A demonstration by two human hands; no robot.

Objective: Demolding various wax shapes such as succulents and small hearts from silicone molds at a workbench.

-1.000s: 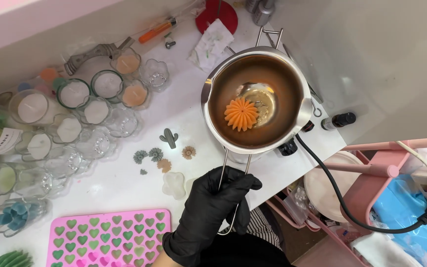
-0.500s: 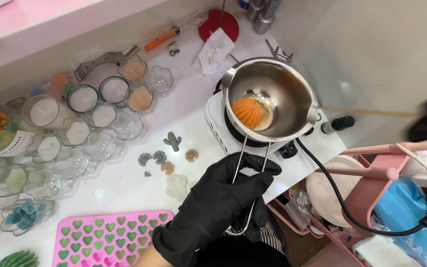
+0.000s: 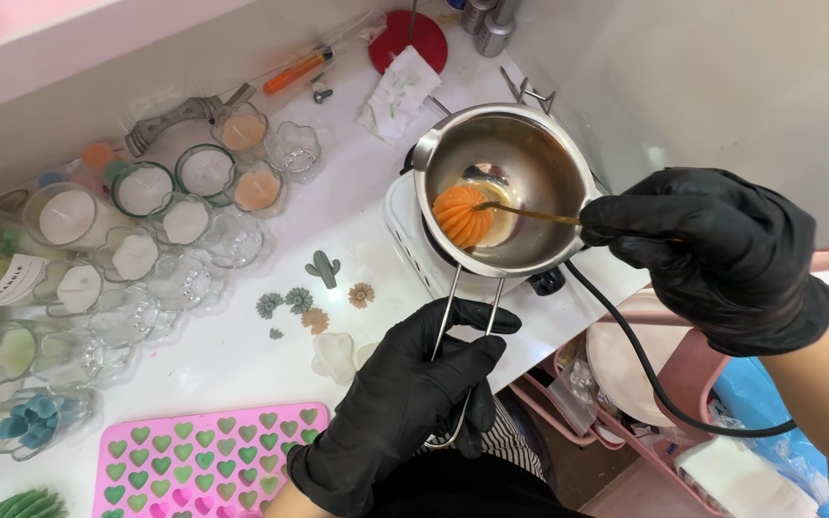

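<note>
Head view: left hand [image 3: 405, 403], black-gloved, fingers wrapped round wire handle [image 3: 462, 317] of steel melting pot [image 3: 506, 187], pot sitting tilted on small white hotplate [image 3: 414, 240] at desk [image 3: 242, 355] edge. Right hand [image 3: 712, 249], gloved, pinching thin stick [image 3: 530, 213], tip touching orange ridged wax piece [image 3: 462, 216] in pot's low side.

Step in hand, by look: prodding wax while melting. Next move calls for steady handle grip, gentle stirring, no tipping over rim.

Pink heart mould [image 3: 203, 460] near left hand; glass candle jars [image 3: 146, 240] well apart.
</note>
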